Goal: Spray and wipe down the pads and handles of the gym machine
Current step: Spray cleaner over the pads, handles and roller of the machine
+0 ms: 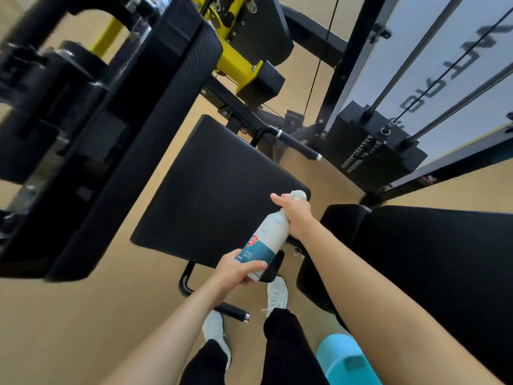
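Observation:
A white spray bottle (265, 238) with a teal and red label hangs over the near corner of the black seat pad (211, 184). My left hand (236, 272) grips the bottle's base. My right hand (294, 211) grips its neck, with the index finger stretched over the white spray head. A tall black back pad (144, 140) rises at the left. One black handle (298, 144) with chrome ends sticks out beyond the seat, and another handle (234, 312) lies low near my feet.
The weight stack (369, 151) with guide rods and a cable stands at the right behind a white panel. Yellow frame parts (233, 62) sit above the seat. A second black pad (433, 273) fills the right. A teal object (344, 359) is at my right hip.

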### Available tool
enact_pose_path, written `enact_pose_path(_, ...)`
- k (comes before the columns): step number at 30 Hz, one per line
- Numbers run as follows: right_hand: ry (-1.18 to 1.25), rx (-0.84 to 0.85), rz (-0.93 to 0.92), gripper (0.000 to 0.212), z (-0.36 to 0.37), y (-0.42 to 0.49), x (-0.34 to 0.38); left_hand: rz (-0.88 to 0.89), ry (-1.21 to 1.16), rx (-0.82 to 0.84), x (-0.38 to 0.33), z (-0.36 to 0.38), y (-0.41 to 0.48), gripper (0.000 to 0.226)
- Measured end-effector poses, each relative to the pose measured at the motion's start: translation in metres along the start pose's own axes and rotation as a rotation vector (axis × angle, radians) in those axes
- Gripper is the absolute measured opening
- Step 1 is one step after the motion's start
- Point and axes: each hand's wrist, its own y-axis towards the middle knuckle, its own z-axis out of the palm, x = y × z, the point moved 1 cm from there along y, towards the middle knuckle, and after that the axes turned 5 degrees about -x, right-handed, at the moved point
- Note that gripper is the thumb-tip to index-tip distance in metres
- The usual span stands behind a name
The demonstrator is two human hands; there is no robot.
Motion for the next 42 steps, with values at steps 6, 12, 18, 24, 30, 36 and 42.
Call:
enact_pose_path(6,-0.122,0.026,-0.062,0.025,0.025,-0.048,-0.067,-0.020,-0.027,-0.055,0.068,-0.032,-0.055,0.038)
enact_pose_path(12,0.004,0.172,0.005,0.040,0.041,-0.115,-0.127,0.010,-0.135,0.015,0.135,-0.062,-0.105,0.070)
enact_pose_path(18,-0.066,0.551,-0.042,0.079,0.034,-0.184,-0.219,0.047,-0.250,0.067,0.181,-0.078,-0.145,0.068)
enact_pose_path(24,-0.097,0.392,-0.204,0.078,0.035,-0.226,-0.271,0.058,-0.083,0.153,0.207,-0.106,-0.162,0.076)
enact_pose_path(30,-0.647,0.141,-0.408,0.068,0.033,-0.258,-0.294,0.186,-0.216,-0.001,0.176,-0.118,-0.152,0.091)
enact_pose_path(36,-0.923,0.069,-0.591,0.070,0.050,-0.283,-0.313,0.130,-0.255,-0.197,0.172,-0.095,-0.133,0.058)
enact_pose_path(42,-1.025,0.074,-0.734,0.076,0.062,-0.288,-0.314,0.034,-0.459,-0.399,0.178,-0.105,-0.131,0.035)
